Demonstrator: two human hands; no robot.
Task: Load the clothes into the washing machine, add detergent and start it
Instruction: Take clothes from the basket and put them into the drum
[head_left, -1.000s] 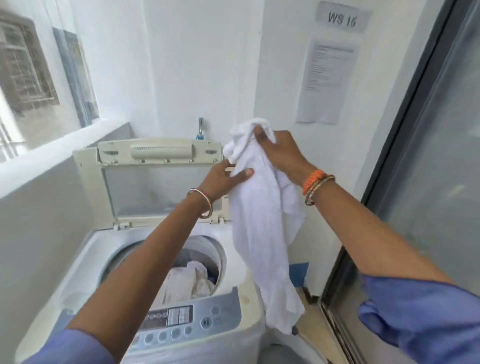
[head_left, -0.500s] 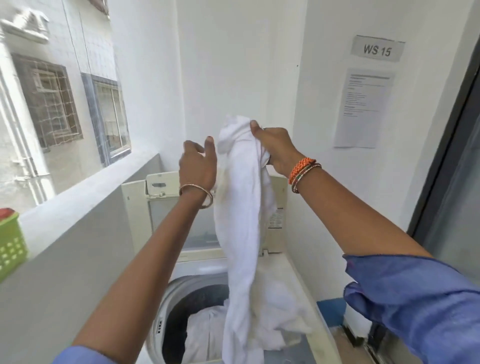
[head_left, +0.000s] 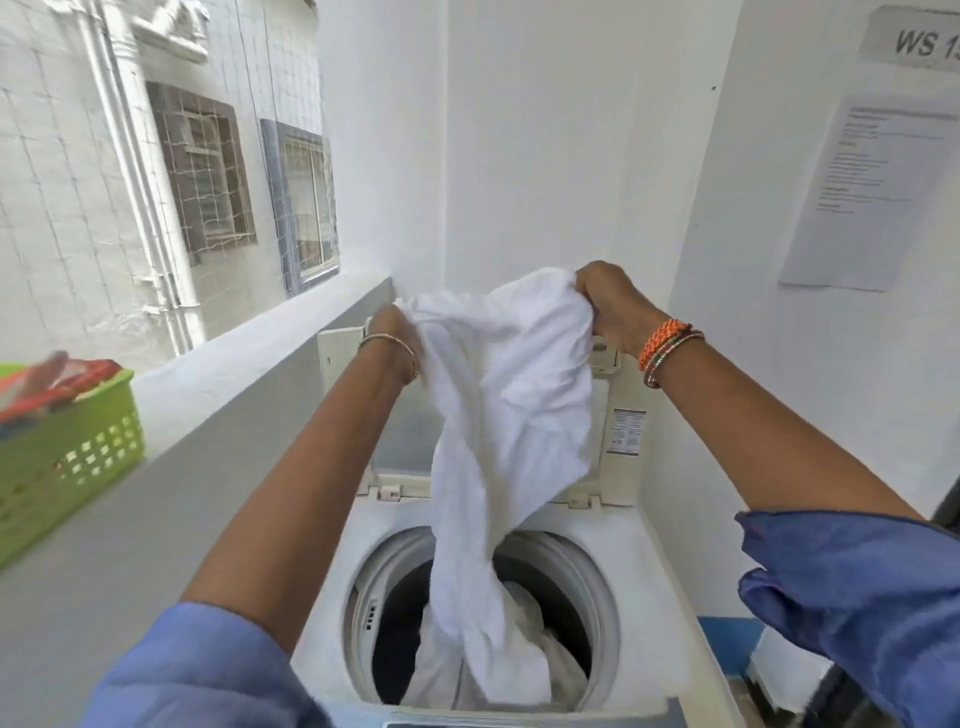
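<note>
A white top-loading washing machine (head_left: 644, 566) stands below me with its lid (head_left: 618, 415) raised against the back wall. Both hands hold a white cloth (head_left: 514, 395) spread above the drum opening. My left hand (head_left: 389, 327) grips its left top corner, and my right hand (head_left: 613, 306) grips the right top corner. The cloth's lower end hangs twisted into the drum, where other white clothes (head_left: 561, 670) lie.
A green plastic basket (head_left: 67, 457) with coloured clothes sits on the grey ledge (head_left: 218, 426) to the left. White walls close in behind and on the right, with a paper notice (head_left: 872, 192). A dark door frame runs down the right edge.
My hands have moved apart and lower, spreading the bunched cloth wide. Its bottom end now hangs inside the drum. The view has shifted, showing more of the basket.
</note>
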